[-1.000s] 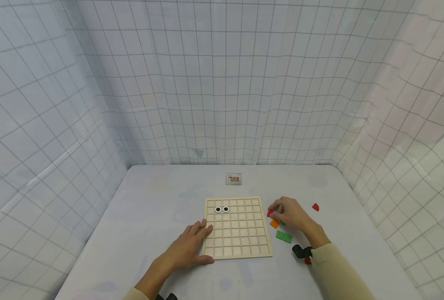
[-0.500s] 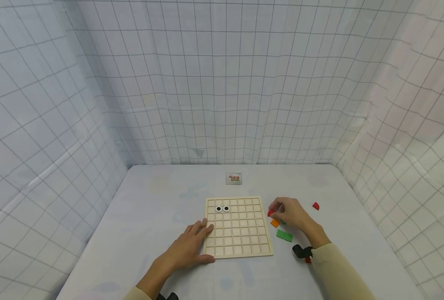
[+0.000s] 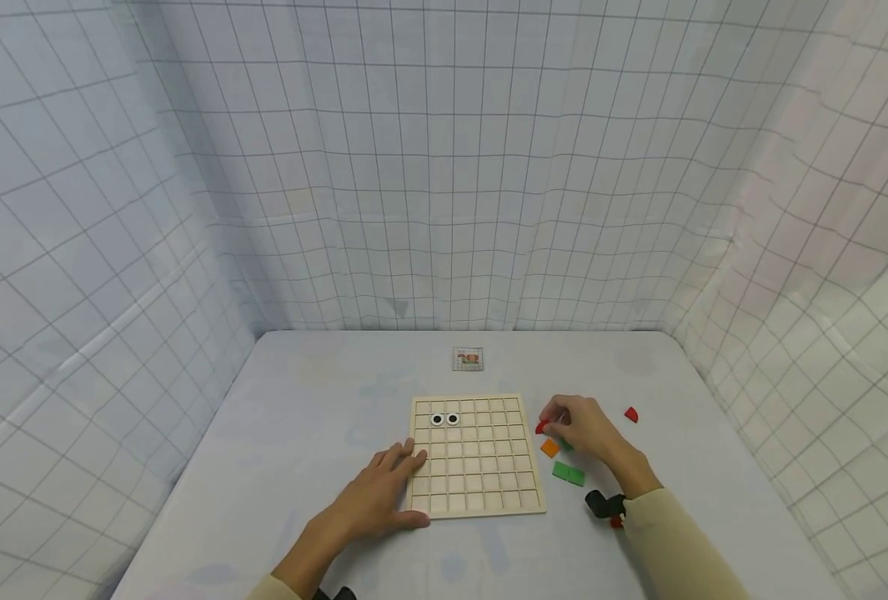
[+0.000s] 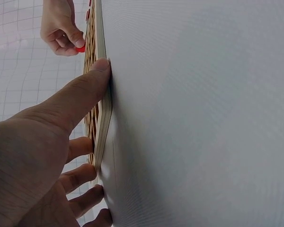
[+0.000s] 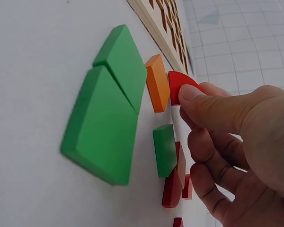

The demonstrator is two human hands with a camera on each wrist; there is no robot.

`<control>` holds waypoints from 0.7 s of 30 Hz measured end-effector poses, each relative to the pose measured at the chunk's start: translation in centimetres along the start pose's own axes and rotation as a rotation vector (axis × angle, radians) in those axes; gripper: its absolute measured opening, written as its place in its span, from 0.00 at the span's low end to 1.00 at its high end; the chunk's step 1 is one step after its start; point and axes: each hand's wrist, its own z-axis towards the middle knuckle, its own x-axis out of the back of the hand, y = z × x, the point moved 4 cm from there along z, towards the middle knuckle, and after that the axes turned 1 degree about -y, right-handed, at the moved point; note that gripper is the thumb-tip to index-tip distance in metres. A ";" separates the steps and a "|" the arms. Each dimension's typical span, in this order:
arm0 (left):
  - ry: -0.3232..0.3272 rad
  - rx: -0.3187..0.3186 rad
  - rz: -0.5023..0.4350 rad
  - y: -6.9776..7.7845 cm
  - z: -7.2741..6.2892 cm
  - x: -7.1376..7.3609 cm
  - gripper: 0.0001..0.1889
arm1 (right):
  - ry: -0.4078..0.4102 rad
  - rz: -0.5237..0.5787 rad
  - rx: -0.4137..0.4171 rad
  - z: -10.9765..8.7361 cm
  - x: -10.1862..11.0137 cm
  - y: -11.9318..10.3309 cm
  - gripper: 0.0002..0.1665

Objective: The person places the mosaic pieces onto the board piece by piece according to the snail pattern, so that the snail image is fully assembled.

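Note:
My left hand (image 3: 374, 498) rests with spread fingers at the near left corner of a pale wooden grid board (image 3: 474, 458), its thumb and fingertips touching the edge. Two white tiles with black dots, like eyes (image 3: 444, 419), sit side by side in the board's upper left cells. Just right of the board, my right hand (image 3: 584, 427) pinches a red quarter-round block (image 5: 176, 85) between thumb and fingers. Close to it lie an orange square tile (image 5: 157, 85), two touching green square tiles (image 5: 104, 127) and a smaller-looking green block (image 5: 164, 150).
A small picture card (image 3: 469, 359) showing an animal lies behind the board. Another red quarter-round piece (image 3: 631, 414) is farther right, and a red piece (image 3: 616, 522) shows partly beneath the right wrist strap. Several red blocks (image 5: 173, 189) lie beyond the small green one. Grid-patterned white curtains surround the table.
Almost nothing differs. The right hand keeps its pinch on the red quarter-round block, which appears slightly turned. The left hand stays on the board's corner.

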 end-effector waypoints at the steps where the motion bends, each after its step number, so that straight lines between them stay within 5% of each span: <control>1: 0.001 -0.003 -0.001 0.0 0.0 0.0 0.56 | 0.000 -0.002 0.008 0.0 0.0 0.0 0.06; 21: 0.002 0.010 -0.006 -0.2 0.1 0.0 0.56 | 0.051 -0.008 0.039 0.4 0.3 -1.6 0.06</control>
